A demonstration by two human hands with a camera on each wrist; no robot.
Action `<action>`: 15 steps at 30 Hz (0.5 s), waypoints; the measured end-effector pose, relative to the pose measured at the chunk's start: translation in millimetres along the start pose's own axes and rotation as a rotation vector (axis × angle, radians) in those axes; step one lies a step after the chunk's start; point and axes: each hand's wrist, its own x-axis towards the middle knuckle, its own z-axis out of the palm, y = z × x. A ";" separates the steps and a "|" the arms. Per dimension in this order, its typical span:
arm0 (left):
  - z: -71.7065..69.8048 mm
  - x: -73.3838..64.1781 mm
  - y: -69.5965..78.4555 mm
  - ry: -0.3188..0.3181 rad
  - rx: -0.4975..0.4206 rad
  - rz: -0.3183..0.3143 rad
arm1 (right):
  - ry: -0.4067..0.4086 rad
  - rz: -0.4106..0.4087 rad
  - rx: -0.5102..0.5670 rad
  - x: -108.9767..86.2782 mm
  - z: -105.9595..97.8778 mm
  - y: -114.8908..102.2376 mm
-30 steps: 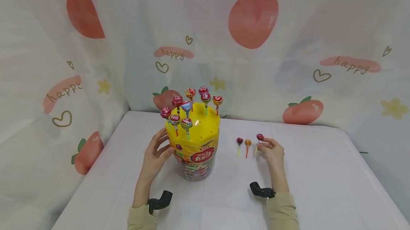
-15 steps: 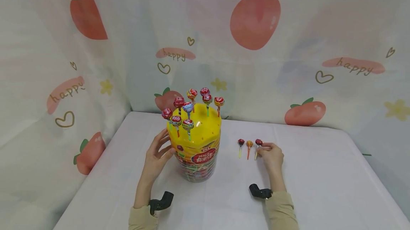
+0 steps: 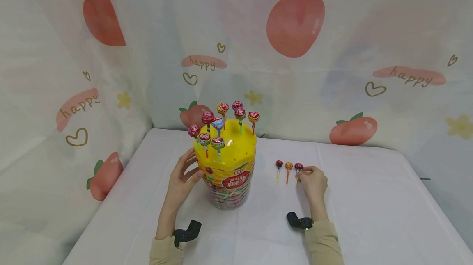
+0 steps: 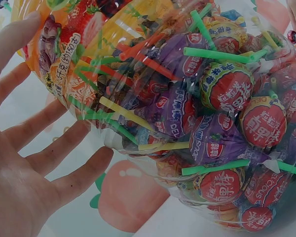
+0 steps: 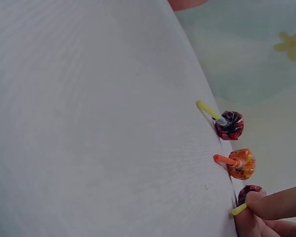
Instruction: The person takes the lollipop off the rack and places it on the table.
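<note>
A fabric backdrop (image 3: 236,19), softly creased and printed with rounded peaches (image 3: 295,25), hangs behind a table under a smooth, matte white cloth (image 3: 273,224). On it, left of centre, stands an upright lollipop tub (image 3: 229,197): a ridged, clear plastic cylinder packed with glossy wrapped sweets and straight coloured sticks. Its shiny yellow lid (image 3: 238,146) is domed and scalloped, with 9 round-headed lollipops (image 3: 218,143) standing in it. The left hand (image 3: 181,179) is spread wide at the tub's left side, fingers apart and following the curved wall. The right hand (image 3: 313,181) has a narrow grip, thumb and finger pinching a dark red lollipop (image 3: 298,167) by its yellow stick, at the right end of a row of 3 on the cloth. Beside it lie an orange lollipop (image 3: 288,166) with an orange stick, then a dark lollipop (image 3: 278,163) on a slim yellow stick, wrappers crinkled.
</note>
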 end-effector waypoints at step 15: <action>-0.1 0.4 -0.1 -0.001 0.004 -0.006 | 0.012 0.005 0.009 -3.4 -1.3 0.0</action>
